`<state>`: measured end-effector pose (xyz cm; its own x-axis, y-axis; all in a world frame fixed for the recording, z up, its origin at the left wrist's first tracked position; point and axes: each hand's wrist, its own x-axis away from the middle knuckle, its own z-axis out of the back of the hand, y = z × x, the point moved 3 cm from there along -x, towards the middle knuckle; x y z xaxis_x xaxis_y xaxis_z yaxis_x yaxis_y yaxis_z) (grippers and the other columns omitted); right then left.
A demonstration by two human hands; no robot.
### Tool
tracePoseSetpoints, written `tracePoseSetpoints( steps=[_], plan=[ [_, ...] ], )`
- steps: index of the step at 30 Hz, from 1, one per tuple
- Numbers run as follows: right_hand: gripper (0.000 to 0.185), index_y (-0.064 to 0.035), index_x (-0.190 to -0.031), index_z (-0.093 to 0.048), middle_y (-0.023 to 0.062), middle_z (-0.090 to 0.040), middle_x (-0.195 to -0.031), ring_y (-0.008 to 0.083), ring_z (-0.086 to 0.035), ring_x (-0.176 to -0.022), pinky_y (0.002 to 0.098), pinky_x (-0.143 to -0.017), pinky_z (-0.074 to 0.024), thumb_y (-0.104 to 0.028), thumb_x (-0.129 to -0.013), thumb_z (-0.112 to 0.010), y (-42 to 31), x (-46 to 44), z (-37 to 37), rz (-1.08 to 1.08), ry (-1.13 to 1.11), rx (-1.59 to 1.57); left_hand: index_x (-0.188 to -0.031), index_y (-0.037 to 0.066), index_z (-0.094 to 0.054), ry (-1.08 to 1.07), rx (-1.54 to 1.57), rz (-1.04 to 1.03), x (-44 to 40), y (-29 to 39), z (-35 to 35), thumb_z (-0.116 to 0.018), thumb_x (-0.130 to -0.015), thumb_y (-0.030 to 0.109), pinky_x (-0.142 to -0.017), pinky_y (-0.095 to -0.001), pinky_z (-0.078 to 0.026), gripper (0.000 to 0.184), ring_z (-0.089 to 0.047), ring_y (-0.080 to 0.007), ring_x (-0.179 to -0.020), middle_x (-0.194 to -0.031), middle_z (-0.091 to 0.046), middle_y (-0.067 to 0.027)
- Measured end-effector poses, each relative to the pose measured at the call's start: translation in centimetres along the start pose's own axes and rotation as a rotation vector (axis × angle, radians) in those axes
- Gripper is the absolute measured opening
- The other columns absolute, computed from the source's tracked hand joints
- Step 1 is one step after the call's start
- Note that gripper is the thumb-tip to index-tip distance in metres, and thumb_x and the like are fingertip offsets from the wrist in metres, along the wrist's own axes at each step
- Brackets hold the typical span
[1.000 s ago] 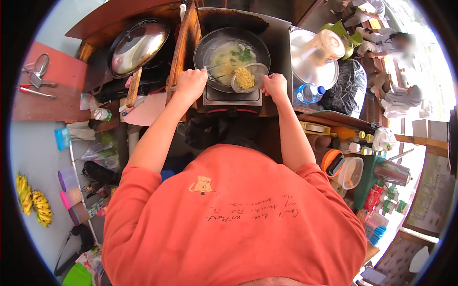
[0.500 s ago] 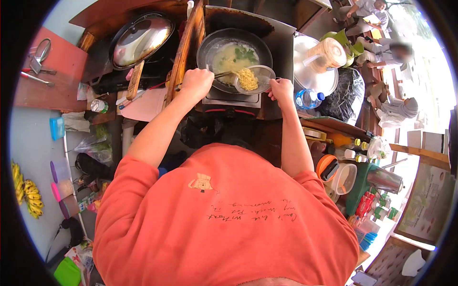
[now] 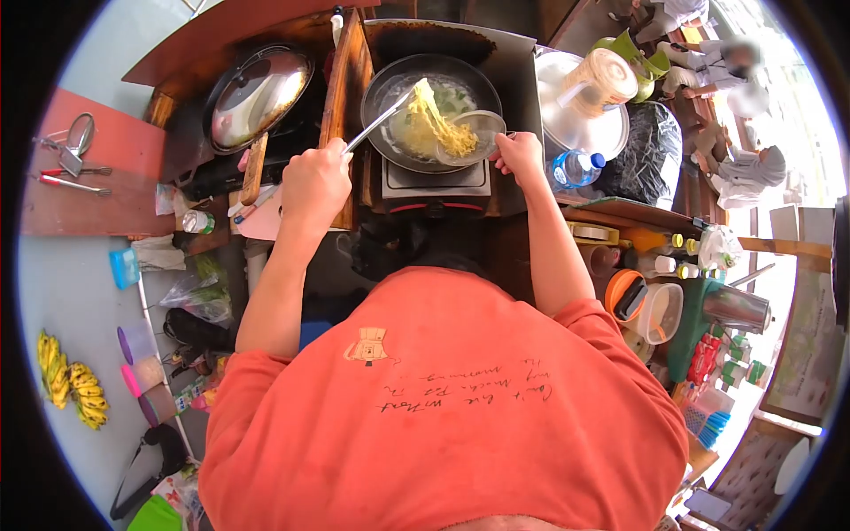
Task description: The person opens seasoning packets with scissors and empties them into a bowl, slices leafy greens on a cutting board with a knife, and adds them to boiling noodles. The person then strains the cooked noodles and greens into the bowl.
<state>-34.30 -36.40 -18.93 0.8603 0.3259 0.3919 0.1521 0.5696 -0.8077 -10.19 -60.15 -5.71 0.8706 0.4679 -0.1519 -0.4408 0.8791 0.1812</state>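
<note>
Fingers wrapped, my left hand (image 3: 312, 188) grips a long silver utensil (image 3: 375, 124); its far end is hidden in yellow noodles (image 3: 430, 111), so I cannot tell its kind. The noodles stretch from that end down into a mesh strainer (image 3: 487, 126). My right hand (image 3: 520, 159) is closed around the strainer's handle at the pan's right side. Below both is a dark wok-like pan (image 3: 371, 96) of cloudy liquid with some green leaves, on a gas stove (image 3: 434, 180).
Left of a wooden divider (image 3: 352, 75) stands a lidded pan (image 3: 266, 93) with a wooden handle (image 3: 255, 173). To the right are a large metal lid (image 3: 606, 133), a tub (image 3: 611, 78), a water bottle (image 3: 577, 168) and a black plastic bag (image 3: 645, 150). People sit farther right.
My left hand has moved left and toward me, and the utensil now tilts up, drawing the noodles into a raised strand. The strainer stays over the pan's right side in my right hand.
</note>
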Motion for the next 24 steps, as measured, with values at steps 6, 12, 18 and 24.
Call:
tracePoseSetpoints(
  steps=[6,12,18,24],
  plan=[
    [0.030,0.0068,-0.074,-0.071,0.0123,-0.069,-0.063,0.0162,-0.062,-0.046,0.0290,-0.046,-0.0519,-0.018,-0.087,-0.060,1.6,-2.1,-2.0,-0.003,-0.043,-0.055,-0.095,0.007,-0.069,0.117,0.126,-0.062,0.8,1.9,3.5,-0.068,-0.091,0.020,-0.062,-0.0490,-0.052,0.014,-0.068,-0.0386,-0.069,-0.073,-0.069,-0.0184],
    [0.025,0.0101,-0.078,-0.069,0.0158,-0.070,-0.068,0.0174,-0.063,-0.048,0.0299,-0.044,-0.0518,-0.011,-0.086,-0.060,2.6,-2.1,-3.8,0.021,-0.062,-0.373,-0.096,0.007,-0.065,-0.096,-0.083,-0.241,0.9,4.2,-1.5,-0.072,-0.088,0.025,-0.063,-0.0462,-0.054,0.021,-0.070,-0.0345,-0.073,-0.075,-0.069,-0.0133],
    [0.024,0.0082,-0.072,-0.066,0.0149,-0.068,-0.065,0.0170,-0.062,-0.047,0.0300,-0.042,-0.0498,-0.009,-0.086,-0.059,2.9,-1.6,-3.0,0.032,-0.012,-0.344,-0.094,0.006,-0.063,-0.140,-0.151,-0.152,1.0,3.5,0.8,-0.074,-0.085,0.027,-0.068,-0.0466,-0.056,0.026,-0.071,-0.0353,-0.082,-0.084,-0.072,-0.0134],
    [0.026,0.0053,-0.070,-0.067,0.0126,-0.067,-0.060,0.0156,-0.061,-0.046,0.0293,-0.044,-0.0497,-0.014,-0.085,-0.059,1.1,-1.4,-1.1,0.094,0.032,-0.155,-0.088,0.004,-0.068,-0.217,-0.236,-0.060,0.1,0.5,-0.5,-0.078,-0.082,0.027,-0.066,-0.0429,-0.058,0.025,-0.073,-0.0318,-0.079,-0.079,-0.071,-0.0134]
  ],
)
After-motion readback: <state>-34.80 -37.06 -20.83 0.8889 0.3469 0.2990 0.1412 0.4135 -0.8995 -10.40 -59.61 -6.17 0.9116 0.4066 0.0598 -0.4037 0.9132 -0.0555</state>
